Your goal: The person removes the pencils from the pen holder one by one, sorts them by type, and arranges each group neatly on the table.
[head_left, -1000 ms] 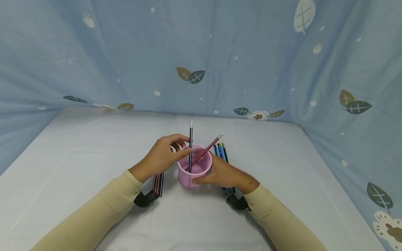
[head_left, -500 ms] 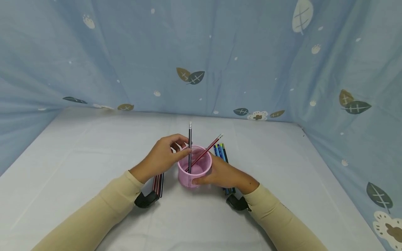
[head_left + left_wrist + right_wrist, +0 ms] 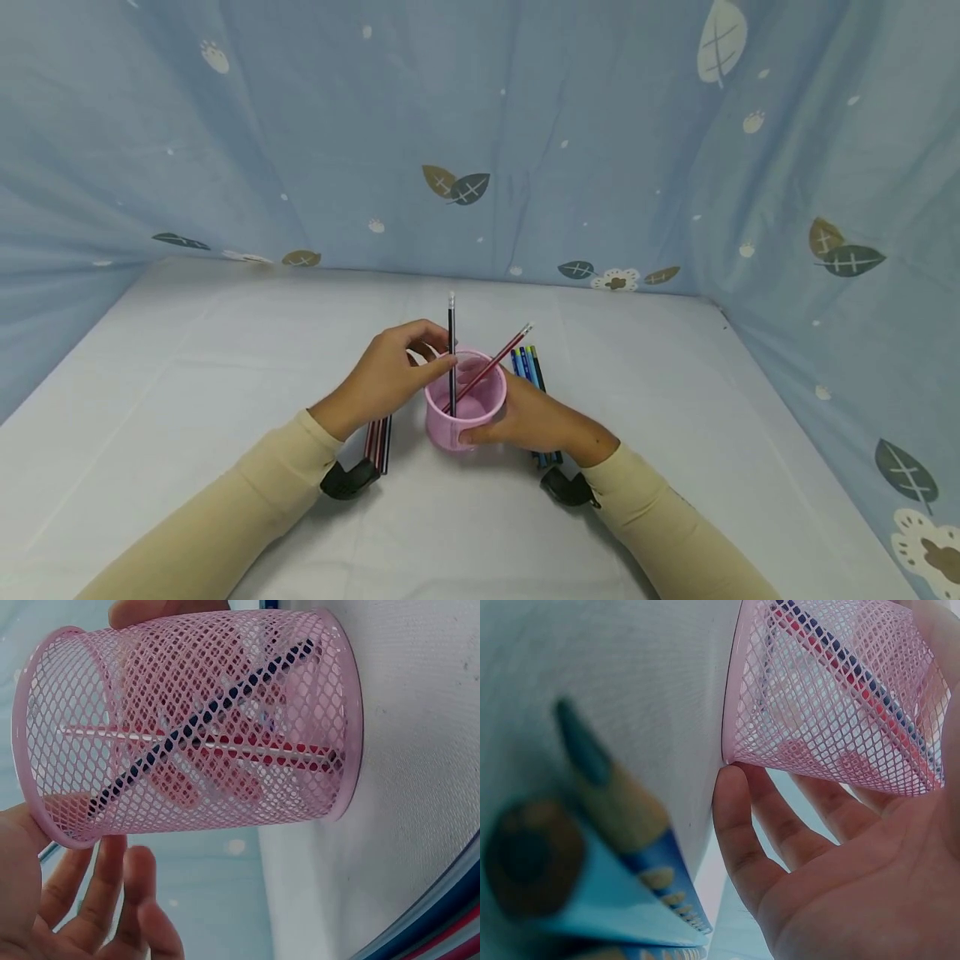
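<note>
A pink mesh pencil cup (image 3: 444,432) stands upright on the white surface, and my right hand (image 3: 534,415) grips it around its right side. My left hand (image 3: 390,367) is at the rim, pinching a dark pencil (image 3: 452,325) between thumb and fingers. That pencil stands nearly vertical, its lower end inside the cup and its white eraser end up. A red pencil (image 3: 504,353) leans to the right in the same cup. Through the mesh in the left wrist view, the dark pencil (image 3: 217,709) crosses the red pencil (image 3: 262,751).
Several red and dark pencils (image 3: 378,443) lie beside the left wrist. Several blue and dark pencils (image 3: 531,365) lie beyond and under the right forearm; one sharpened blue tip (image 3: 585,746) is close in the right wrist view. A blue leaf-patterned curtain (image 3: 337,125) borders the table.
The dark pencil's top has tipped slightly to the left with the left hand still at it. Right hand, cup and red pencil have hardly moved.
</note>
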`<state>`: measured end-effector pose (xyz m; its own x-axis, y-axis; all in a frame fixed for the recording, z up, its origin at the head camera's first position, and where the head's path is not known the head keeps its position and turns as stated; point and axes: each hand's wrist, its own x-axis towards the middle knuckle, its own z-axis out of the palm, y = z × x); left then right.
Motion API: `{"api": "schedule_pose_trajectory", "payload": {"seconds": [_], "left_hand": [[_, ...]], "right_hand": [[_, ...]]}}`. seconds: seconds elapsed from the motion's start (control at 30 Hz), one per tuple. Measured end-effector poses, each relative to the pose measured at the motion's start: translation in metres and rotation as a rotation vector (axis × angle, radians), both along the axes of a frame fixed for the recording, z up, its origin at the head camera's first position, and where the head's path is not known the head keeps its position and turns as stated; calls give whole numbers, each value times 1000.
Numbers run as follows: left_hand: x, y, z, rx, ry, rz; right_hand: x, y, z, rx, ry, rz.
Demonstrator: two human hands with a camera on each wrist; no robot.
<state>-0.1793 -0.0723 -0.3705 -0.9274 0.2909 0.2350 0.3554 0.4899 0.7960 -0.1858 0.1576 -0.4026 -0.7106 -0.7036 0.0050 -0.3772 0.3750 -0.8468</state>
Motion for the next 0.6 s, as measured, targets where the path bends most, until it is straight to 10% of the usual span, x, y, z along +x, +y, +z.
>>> {"api": "schedule_pose_trajectory", "payload": {"seconds": [0.6], "left_hand": [[0,-4,8,75,-4,24]], "right_hand": [[0,0,-3,-1,-16,-26]]}}
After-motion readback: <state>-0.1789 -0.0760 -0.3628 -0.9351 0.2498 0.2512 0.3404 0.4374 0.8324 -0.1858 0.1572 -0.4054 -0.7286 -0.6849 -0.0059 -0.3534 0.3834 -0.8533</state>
